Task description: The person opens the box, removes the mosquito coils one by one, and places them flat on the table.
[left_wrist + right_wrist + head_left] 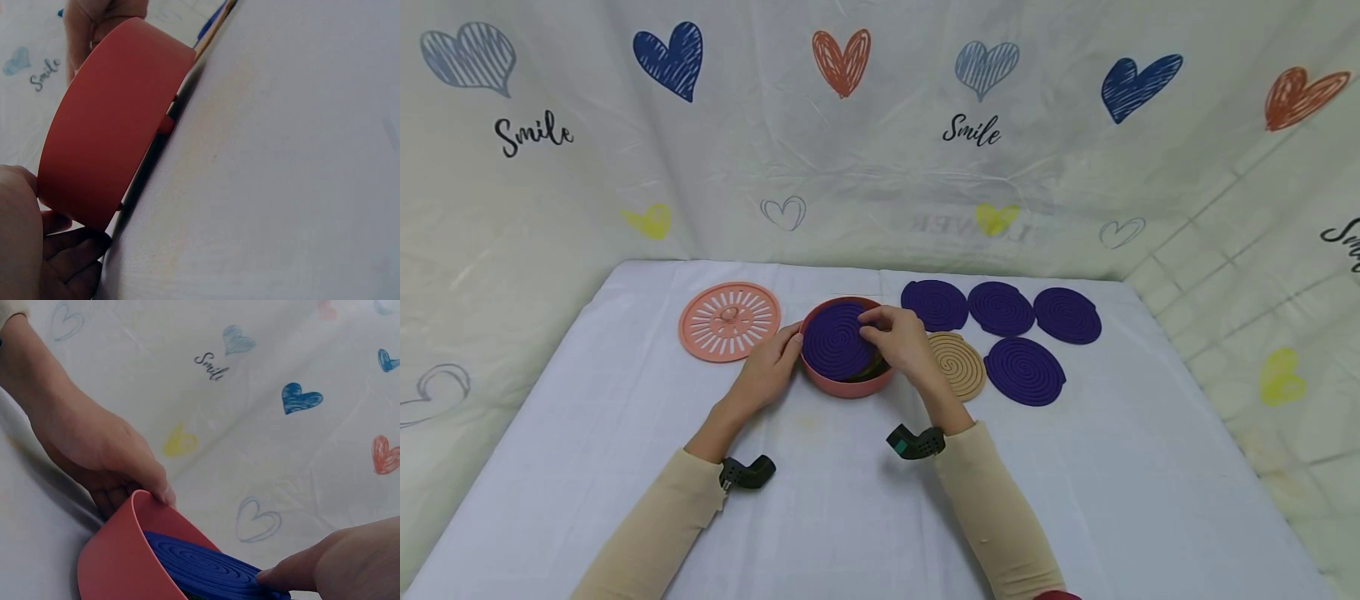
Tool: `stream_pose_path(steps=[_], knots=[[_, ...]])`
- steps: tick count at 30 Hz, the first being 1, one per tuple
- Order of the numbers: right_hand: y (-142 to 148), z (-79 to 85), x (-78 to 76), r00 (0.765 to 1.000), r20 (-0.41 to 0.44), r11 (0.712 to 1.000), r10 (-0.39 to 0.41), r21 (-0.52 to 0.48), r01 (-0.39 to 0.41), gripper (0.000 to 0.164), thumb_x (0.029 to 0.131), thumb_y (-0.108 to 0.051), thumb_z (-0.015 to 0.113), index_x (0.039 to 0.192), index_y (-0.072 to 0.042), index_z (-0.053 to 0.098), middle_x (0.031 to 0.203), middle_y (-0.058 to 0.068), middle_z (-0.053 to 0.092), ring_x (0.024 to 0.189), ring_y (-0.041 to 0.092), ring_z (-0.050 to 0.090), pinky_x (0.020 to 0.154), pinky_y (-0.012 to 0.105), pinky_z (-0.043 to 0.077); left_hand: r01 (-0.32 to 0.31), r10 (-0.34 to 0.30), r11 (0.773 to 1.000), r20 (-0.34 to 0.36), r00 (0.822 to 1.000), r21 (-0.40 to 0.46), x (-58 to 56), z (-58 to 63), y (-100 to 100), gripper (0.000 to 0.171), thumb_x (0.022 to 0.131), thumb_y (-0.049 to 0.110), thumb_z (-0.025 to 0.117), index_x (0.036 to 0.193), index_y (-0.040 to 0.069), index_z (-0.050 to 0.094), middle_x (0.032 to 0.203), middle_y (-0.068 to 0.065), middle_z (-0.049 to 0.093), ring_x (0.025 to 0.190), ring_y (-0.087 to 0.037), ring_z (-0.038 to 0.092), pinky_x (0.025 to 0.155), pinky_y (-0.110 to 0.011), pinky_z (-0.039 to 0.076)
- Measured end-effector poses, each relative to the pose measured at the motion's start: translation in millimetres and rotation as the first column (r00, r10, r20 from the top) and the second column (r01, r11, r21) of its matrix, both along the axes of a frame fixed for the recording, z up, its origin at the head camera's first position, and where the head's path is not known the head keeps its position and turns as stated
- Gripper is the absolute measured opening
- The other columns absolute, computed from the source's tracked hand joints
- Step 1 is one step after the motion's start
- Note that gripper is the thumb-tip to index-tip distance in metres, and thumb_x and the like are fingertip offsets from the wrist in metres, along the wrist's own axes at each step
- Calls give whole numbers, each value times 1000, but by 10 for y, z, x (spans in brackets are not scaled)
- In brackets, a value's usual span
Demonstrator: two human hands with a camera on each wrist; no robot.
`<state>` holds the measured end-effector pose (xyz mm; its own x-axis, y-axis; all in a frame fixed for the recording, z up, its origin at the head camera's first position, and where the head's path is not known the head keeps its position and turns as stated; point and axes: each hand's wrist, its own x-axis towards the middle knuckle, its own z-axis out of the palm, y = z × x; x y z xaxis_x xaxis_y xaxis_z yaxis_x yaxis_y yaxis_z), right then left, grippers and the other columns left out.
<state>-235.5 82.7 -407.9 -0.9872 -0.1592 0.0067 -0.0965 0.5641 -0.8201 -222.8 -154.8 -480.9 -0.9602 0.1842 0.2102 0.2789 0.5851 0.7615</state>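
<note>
A round coral-red mosquito coil holder (847, 388) stands on the table with a dark purple mosquito coil (837, 340) tilted inside its rim. My left hand (766, 369) grips the holder's left side; in the right wrist view its thumb lies over the rim. With thumb and fingertips, my right hand (898, 340) pinches the right edge of the purple coil, which looks blue in the right wrist view (203, 562). Something dark shows beneath that coil, too hidden to make out. The left wrist view shows the holder's outer wall (112, 125) and small feet.
A coral slotted lid (730, 322) with a small knob lies left of the holder. To the right lie several purple coils (1026, 371) and a tan coil (957, 365), partly behind my right hand. A white cloth (820, 517) covers the table, with a heart-printed curtain (880, 167) behind.
</note>
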Motion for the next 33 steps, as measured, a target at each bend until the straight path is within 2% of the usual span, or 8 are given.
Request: stream_pose_path(steps=[5,9,13,21,33], knots=[[12,1,-11,999,40,998,26,-57,-24,21,95,-14,68,115,-12,74,117,11,73,83,17,64,66,23,52,0,0,1000,0,1000,1,-1,2,-5,47,109,34,39,148,12,50,145,-10,58,138,-27,51,116,-49,41],[19,7,-12,997,67,995,38,-95,-32,22,95,-12,68,117,-11,74,116,11,73,73,13,62,62,21,53,3,-3,1000,-1,1000,6,-2,6,-7,47,109,34,39,148,12,50,145,-10,58,138,-27,51,116,-49,41],[26,18,-10,997,66,992,50,-115,-42,23,95,-12,68,117,-10,74,114,12,74,72,14,63,63,24,53,5,-5,1000,2,1000,5,-3,12,-6,48,108,36,39,148,11,50,145,-10,58,139,-27,51,116,-49,41],[22,22,-11,997,49,992,60,-116,-54,22,96,-13,67,116,-10,75,111,11,73,73,16,59,61,21,49,6,-6,1000,0,1000,5,-1,7,-2,49,108,37,38,148,10,50,145,-12,58,138,-29,51,116,-49,41],[39,52,-4,999,19,987,37,-159,-33,19,95,-9,67,112,-5,76,111,14,74,72,10,54,61,18,47,0,0,1000,-7,1000,-1,-6,7,-1,48,108,36,38,147,10,51,144,-11,59,137,-28,52,115,-49,41]])
